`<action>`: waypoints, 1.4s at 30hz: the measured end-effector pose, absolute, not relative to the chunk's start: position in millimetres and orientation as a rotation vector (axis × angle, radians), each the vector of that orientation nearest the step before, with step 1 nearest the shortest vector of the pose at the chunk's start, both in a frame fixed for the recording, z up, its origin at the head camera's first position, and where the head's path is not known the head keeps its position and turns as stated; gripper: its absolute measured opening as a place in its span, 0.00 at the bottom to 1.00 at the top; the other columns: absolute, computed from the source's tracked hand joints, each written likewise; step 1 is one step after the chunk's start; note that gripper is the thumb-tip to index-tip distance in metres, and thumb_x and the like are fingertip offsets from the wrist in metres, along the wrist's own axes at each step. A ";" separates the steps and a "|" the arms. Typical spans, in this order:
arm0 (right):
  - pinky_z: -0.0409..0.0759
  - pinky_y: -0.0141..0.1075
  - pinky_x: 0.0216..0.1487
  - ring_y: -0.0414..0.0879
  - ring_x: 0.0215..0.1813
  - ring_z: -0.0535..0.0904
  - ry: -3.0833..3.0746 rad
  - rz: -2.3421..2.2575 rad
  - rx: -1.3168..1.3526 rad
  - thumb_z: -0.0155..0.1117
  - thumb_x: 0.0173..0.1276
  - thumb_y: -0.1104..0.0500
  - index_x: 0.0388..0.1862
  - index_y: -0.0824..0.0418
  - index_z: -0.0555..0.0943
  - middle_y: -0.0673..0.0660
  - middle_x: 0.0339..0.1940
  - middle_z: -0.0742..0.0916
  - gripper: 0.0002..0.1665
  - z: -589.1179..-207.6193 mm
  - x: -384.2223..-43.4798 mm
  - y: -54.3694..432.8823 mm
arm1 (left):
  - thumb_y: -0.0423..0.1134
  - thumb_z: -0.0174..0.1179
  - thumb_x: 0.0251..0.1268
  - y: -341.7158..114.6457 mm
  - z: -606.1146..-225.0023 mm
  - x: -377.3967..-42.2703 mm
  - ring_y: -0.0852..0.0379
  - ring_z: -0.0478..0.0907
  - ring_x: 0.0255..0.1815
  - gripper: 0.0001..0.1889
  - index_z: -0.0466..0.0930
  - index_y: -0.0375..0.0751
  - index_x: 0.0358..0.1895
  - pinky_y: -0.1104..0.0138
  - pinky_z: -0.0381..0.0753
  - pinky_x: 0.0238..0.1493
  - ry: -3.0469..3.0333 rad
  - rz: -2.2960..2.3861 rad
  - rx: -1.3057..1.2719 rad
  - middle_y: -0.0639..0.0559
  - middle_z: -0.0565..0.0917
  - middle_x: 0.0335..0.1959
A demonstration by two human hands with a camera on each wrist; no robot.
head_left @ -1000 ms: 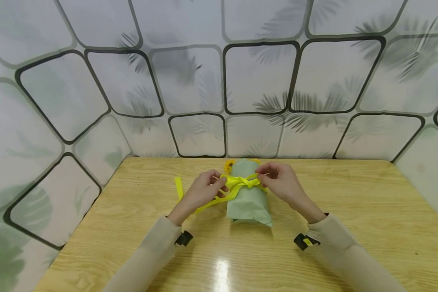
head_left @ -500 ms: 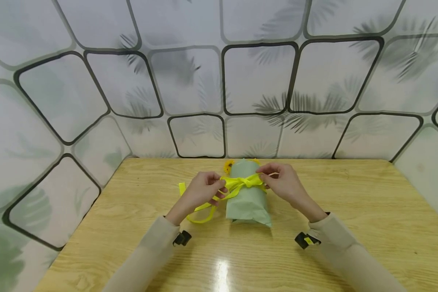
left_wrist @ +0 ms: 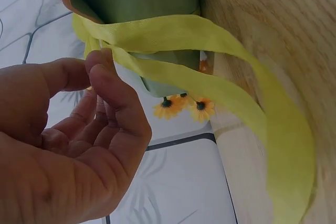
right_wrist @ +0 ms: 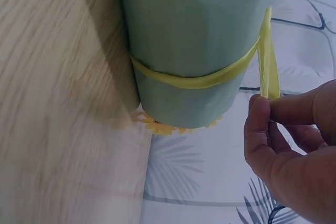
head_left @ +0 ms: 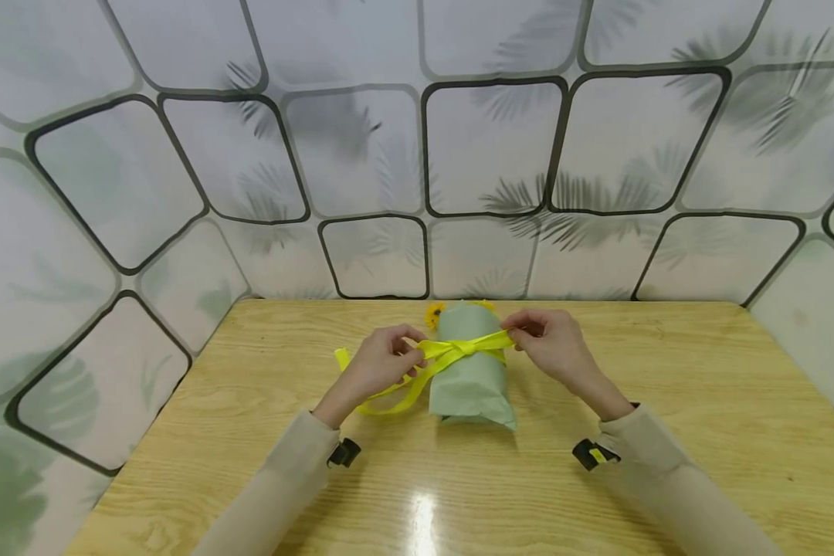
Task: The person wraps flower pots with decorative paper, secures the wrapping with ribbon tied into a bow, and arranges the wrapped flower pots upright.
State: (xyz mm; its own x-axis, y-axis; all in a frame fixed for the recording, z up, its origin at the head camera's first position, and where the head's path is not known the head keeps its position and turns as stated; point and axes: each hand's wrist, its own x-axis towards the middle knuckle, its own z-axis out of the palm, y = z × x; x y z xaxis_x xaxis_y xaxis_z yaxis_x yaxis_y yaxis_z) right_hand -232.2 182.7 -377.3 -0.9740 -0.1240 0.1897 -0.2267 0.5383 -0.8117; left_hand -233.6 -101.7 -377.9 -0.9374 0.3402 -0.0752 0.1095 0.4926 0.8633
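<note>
A bouquet wrapped in pale green paper (head_left: 469,394) lies on the table, orange-yellow flowers (head_left: 434,315) peeking out at its far end. A yellow ribbon (head_left: 467,347) goes round its middle and is knotted on top. My left hand (head_left: 381,363) pinches the ribbon left of the knot between thumb and forefinger. To the right, my right hand (head_left: 554,346) pinches another part, drawn taut from the knot. In the right wrist view a ribbon band (right_wrist: 194,82) circles the wrapping paper (right_wrist: 184,30). Long tails (left_wrist: 291,145) curve down past my left hand in the left wrist view.
The wooden table (head_left: 639,371) reaches back to a pale wall covering (head_left: 496,154) with dark outlined shapes and leaf prints. Behind my left hand, a ribbon end (head_left: 342,357) sticks up over the tabletop. A small black device (head_left: 344,452) sits at my left cuff.
My right hand has moved right, drawing its part of the ribbon out straighter. The left hand has shifted slightly left. The loose tails beside it have swung and changed their curve.
</note>
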 end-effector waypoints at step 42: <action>0.87 0.40 0.44 0.56 0.50 0.88 -2.715 1.333 0.309 0.68 0.71 0.62 0.53 0.62 0.87 0.62 0.50 0.90 0.13 -385.4 -223.5 191.4 | 0.37 0.62 0.74 -126.3 -375.8 -230.6 0.49 0.86 0.42 0.08 0.86 0.38 0.48 0.60 0.85 0.44 2.313 1.184 0.532 0.50 0.88 0.40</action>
State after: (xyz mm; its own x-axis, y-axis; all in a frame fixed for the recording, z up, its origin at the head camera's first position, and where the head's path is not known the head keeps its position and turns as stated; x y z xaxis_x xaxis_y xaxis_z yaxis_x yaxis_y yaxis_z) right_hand -223.5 191.4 -385.4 -0.9742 -0.1367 0.1793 -0.2255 0.5960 -0.7707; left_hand -230.6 -126.3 -375.8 -0.8069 0.5391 -0.2415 0.1192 0.5490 0.8273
